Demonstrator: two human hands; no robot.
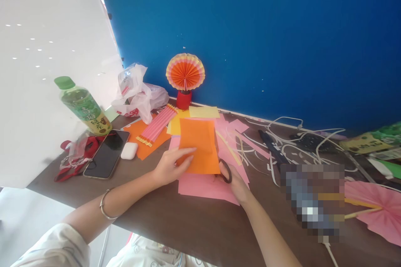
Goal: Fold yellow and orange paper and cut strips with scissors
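My left hand (171,163) pinches the left edge of an orange paper sheet (200,144), fingers closed on it, holding it up over pink paper sheets (206,185) on the brown table (175,217). My right hand (235,181) grips black-handled scissors (226,170) at the sheet's lower right edge; the blades are hidden behind the orange paper.
A green drink bottle (84,106), a phone (107,153), a white earbud case (129,150) and a red item in plastic (77,154) lie to the left. Pleated pink strips (156,126), a paper fan in a red cup (185,77), a plastic bag (138,91), white cables (291,139) and a pink fan (380,208) surround the work.
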